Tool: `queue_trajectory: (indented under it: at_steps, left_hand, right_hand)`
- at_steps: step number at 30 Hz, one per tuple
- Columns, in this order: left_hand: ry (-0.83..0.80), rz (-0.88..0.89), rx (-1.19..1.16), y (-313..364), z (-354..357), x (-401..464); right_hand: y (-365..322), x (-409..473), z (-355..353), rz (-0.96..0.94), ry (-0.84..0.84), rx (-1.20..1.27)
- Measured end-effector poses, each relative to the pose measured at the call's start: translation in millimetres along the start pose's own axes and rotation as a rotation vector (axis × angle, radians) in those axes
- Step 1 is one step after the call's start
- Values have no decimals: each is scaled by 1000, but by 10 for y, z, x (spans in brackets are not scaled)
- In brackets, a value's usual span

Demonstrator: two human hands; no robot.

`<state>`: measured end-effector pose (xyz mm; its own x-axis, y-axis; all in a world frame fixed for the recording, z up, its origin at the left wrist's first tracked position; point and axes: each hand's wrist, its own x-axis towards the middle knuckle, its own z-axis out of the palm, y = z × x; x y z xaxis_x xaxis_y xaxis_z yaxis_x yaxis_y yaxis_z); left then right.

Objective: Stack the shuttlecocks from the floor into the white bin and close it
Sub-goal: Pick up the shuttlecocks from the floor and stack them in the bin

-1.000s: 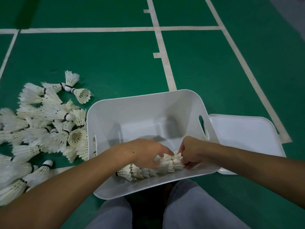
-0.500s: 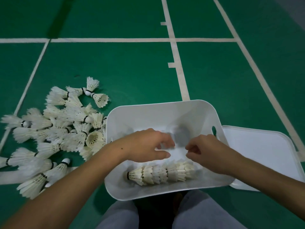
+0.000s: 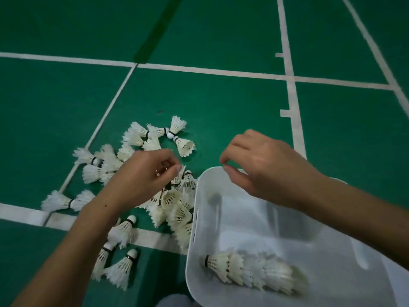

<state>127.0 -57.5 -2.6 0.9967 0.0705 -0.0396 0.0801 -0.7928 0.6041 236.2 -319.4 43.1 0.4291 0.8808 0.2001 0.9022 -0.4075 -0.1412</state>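
Observation:
The white bin [image 3: 192, 251] stands open at the lower right. A row of nested shuttlecocks [image 3: 250, 270] lies on its bottom near the front wall. Several loose white shuttlecocks [image 3: 177, 209] lie in a pile on the green floor left of the bin. My left hand [image 3: 141, 180] hovers over the pile with fingers curled, thumb tip close to a shuttlecock, and I see nothing held in it. My right hand [image 3: 261, 165] hangs above the bin's far left corner, fingers loosely curled and empty.
White court lines [image 3: 292, 103] cross the green floor. More shuttlecocks [image 3: 120, 269] lie near my left forearm. A sliver of the white lid [image 3: 342, 180] shows beyond my right forearm. My knee [image 3: 174, 302] is at the bottom edge.
Both hands have let go of the stacked row in the bin and lifted out. The left hand has moved over the floor pile, the right to the bin's far corner. The view swung left.

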Motion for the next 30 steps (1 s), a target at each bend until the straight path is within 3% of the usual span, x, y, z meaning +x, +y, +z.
queue_trajectory:
  at_steps: [6, 10, 15, 20, 25, 30]
  left_hand:
    - [-96, -163, 87, -554, 122, -145]
    - [-175, -170, 98, -689, 335, -189]
    - [24, -23, 392, -704, 468, 8]
    - [-2, 91, 507, -608, 616, 386]
    - [-178, -15, 724, -585, 842, 683]
    - [-74, -136, 604, -592, 830, 769]
  right_hand:
    - [281, 770, 357, -43, -293, -75]
    - [406, 1043, 699, -77, -500, -41]
    - [498, 1237, 1165, -70, -767, 183]
    - [541, 1238, 1463, -144, -955, 176]
    - [611, 1162, 1607, -61, -952, 202]
    - [726, 1059, 1574, -6, -846, 158]
